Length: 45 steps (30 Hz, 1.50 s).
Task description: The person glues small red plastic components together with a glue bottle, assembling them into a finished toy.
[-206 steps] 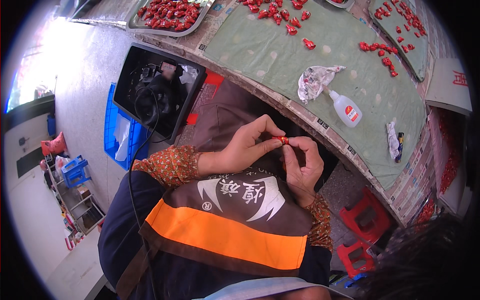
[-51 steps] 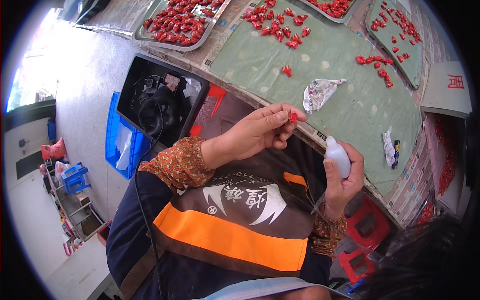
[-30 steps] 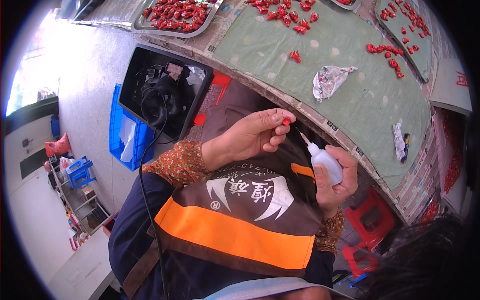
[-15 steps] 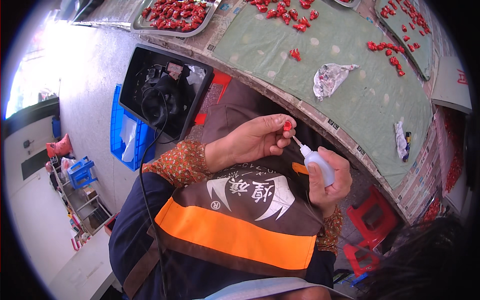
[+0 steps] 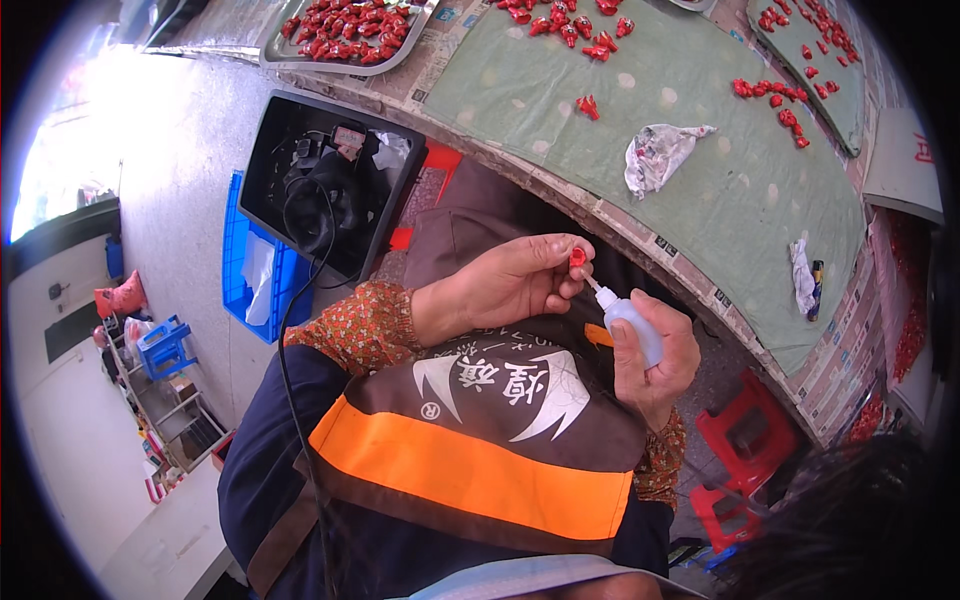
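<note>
Between the thumb and fingers of my left hand (image 5: 520, 280) is a small red piece (image 5: 577, 258) with a hollow facing the nozzle. My right hand (image 5: 655, 362) is wrapped round a pale squeeze bottle (image 5: 634, 328). Its thin nozzle points up and left, its tip close to the red piece; whether they touch I cannot tell. Both hands are over my brown apron (image 5: 470, 420), in front of the table edge. On the green mat (image 5: 560, 170) lie several red figures (image 5: 601, 46), with a single red figure (image 5: 588, 107) nearer me.
A crumpled white cloth (image 5: 664, 158) lies on the mat; a dark tube (image 5: 816, 290) and tissue (image 5: 801, 278) are further right. A metal tray (image 5: 375, 68) of red figures stands back left. Left of me are a black bin (image 5: 262, 190) and blue crate (image 5: 235, 285). Red stools (image 5: 745, 430) stand right.
Both hands stay in nearly the same place. The red piece is turned slightly, and the bottle has shifted a little to the left.
</note>
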Motion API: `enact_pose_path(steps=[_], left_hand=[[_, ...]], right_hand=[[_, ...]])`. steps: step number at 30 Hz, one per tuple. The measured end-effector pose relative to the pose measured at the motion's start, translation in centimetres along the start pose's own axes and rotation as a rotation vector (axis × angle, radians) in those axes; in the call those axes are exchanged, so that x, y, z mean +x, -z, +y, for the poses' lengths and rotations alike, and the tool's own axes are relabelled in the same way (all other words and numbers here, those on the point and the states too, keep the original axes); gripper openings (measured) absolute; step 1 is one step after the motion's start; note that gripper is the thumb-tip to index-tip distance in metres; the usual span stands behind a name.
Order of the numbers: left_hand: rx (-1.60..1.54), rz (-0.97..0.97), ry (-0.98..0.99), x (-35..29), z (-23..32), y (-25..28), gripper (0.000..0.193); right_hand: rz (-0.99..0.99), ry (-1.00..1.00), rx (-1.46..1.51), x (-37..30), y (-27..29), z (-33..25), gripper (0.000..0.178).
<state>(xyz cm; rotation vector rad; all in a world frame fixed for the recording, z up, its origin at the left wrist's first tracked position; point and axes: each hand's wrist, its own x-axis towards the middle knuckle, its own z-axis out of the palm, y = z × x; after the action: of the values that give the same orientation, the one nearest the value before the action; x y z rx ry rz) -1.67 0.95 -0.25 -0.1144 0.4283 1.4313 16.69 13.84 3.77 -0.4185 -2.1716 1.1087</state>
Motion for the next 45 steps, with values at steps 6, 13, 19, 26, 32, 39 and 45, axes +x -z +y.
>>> enact_pose_path(steps=[6,13,19,26,32,39,45], left_hand=[[-0.012,-0.007,0.006,-0.06,-0.11,0.08,0.026],[0.008,0.016,0.013,-0.16,-0.24,-0.18,0.028],[0.02,0.04,0.02,-0.15,-0.28,-0.19,0.027],[0.046,0.049,0.013,-0.19,-0.2,-0.39,0.025],[0.091,0.084,-0.011,-0.17,-0.24,-0.38,0.021],[0.177,0.131,-0.066,-0.26,-0.12,-0.39,0.019],[0.254,0.133,-0.128,-0.45,-0.1,-0.37,0.02]], right_hand=[[-0.039,-0.162,0.013,-0.52,0.31,-0.8,0.03],[-0.044,-0.198,0.018,-0.35,0.41,-0.71,0.031],[0.028,-0.034,-0.026,0.31,-0.13,-0.2,0.031],[0.009,-0.099,-0.052,-0.29,0.17,-0.61,0.031],[-0.003,-0.124,-0.08,-0.4,0.18,-0.65,0.031],[-0.009,-0.128,-0.108,-0.48,0.17,-0.76,0.03],[-0.009,-0.125,-0.148,-0.51,0.19,-0.92,0.028]])
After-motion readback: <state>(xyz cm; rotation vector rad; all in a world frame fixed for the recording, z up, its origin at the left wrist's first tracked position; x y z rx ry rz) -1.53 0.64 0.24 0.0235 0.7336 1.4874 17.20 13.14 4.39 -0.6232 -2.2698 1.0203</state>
